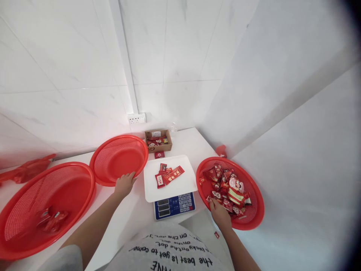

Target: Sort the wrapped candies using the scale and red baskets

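Note:
My left hand (pixel 124 184) rests on the near rim of the empty middle red basket (pixel 113 145), fingers curled over the edge. My right hand (pixel 219 213) reaches into the right red basket (pixel 255 222), which is full of red candy packets (pixel 229 186); its fingers are down among the packets and what they hold is hidden. Between the hands stands a scale (pixel 174 205) with a white tray (pixel 180 184) carrying a few red packets (pixel 168 175).
A large red basket (pixel 19 195) at the left holds a few red packets (pixel 52 220). A small cardboard box (pixel 158 140) with packets stands at the back by the wall socket (pixel 137 119). A red bag (pixel 26 169) lies far left. White walls close in the table's corner.

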Motion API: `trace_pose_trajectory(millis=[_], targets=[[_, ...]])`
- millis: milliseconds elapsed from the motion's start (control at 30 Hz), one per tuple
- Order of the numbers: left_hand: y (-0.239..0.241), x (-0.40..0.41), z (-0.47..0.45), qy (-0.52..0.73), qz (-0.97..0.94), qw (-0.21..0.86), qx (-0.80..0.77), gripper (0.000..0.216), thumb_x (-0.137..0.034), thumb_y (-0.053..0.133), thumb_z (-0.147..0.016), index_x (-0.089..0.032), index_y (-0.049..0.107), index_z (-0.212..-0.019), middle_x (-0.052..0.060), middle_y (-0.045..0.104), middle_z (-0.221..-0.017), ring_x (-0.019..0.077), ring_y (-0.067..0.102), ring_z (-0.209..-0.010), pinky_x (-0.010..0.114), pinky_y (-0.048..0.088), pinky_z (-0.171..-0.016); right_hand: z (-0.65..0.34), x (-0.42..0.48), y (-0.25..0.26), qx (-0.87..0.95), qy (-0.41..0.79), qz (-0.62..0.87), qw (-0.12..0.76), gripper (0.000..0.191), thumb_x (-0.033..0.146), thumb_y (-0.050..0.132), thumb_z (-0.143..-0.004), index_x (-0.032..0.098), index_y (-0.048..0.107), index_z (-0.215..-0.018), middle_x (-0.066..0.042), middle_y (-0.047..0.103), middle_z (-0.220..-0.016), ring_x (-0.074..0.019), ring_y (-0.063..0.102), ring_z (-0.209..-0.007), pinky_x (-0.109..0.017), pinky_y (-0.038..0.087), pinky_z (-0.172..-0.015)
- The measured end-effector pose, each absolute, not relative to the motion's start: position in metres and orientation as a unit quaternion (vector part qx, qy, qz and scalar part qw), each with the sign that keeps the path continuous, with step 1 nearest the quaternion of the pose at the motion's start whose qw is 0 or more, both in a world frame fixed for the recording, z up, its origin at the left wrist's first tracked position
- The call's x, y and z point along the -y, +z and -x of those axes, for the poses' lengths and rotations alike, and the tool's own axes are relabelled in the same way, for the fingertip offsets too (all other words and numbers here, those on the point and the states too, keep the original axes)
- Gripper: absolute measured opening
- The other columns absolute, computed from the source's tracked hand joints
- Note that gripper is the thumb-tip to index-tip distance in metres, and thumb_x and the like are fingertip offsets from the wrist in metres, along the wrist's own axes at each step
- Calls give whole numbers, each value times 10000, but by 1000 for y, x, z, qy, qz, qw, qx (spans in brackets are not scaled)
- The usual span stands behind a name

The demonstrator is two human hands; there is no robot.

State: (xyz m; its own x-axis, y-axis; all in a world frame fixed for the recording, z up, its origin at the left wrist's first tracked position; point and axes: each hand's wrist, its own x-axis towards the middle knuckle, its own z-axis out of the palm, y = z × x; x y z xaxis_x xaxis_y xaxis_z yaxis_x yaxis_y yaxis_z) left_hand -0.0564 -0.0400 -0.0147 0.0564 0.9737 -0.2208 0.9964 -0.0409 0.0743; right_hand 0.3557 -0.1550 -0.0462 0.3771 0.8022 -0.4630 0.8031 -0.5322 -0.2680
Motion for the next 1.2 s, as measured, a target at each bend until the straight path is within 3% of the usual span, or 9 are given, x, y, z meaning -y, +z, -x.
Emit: trace_pose_trajectory(millis=[367, 600, 800, 900, 1033, 1200], targets=[[-16, 39, 88, -40, -702, 123, -701, 471, -450, 246, -891, -189, 510, -1181, 124, 625, -1007, 303, 546, -937, 394, 405, -746, -354, 155, -43, -476, -283, -833, -14, 465, 400, 203, -892, 234, 519, -1192, -74, 599, -1178, -199, 550, -1075, -291, 401, -857], [-23, 37, 51, 6, -702, 157, -695, 475, -422, 241, -898, -153, 496, -1195, 143, 613, -1042, 298, 545, -954, 393, 424, -749, -354, 155, -40, -481, -283, -830, -6, 474, 400, 188, -891, 234, 518, -1188, -72, 598, -1178, -201, 565, -1045, -293, 405, -837], [-28, 31, -5, 97, -769, 101, -624, 534, -427, 333, -882, -149, 353, -1337, 150, 384, -1371, 272, 305, -1278, 401, 238, -1037, -355, 155, -43, -488, -280, -827, -2, 473, 404, 177, -893, 234, 525, -1165, -79, 624, -1125, -208, 595, -974, -308, 416, -789], [-36, 30, -41, 84, -828, 161, -531, 645, -528, 420, -825, -226, 287, -1379, 113, 244, -1459, 284, 186, -1338, 433, 189, -1061, -354, 154, -42, -487, -278, -828, -1, 476, 392, 171, -896, 223, 535, -1151, -92, 633, -1099, -207, 594, -981, -307, 415, -784], [-48, 24, -75, 50, -833, 177, -522, 765, -616, 493, -741, -302, 245, -1392, 110, 110, -1495, 363, 79, -1348, 547, 131, -1035, -352, 155, -40, -483, -281, -829, -17, 468, 398, 187, -890, 230, 536, -1153, -88, 626, -1114, -226, 588, -994, -323, 416, -789], [-51, 20, -80, 61, -867, 113, -481, 542, -541, 438, -813, -303, 425, -1299, 103, 270, -1431, 341, 235, -1286, 496, 199, -1017, -351, 156, -40, -485, -278, -828, -41, 454, 385, 197, -887, 223, 555, -1115, -88, 628, -1113, -239, 590, -989, -332, 419, -793]])
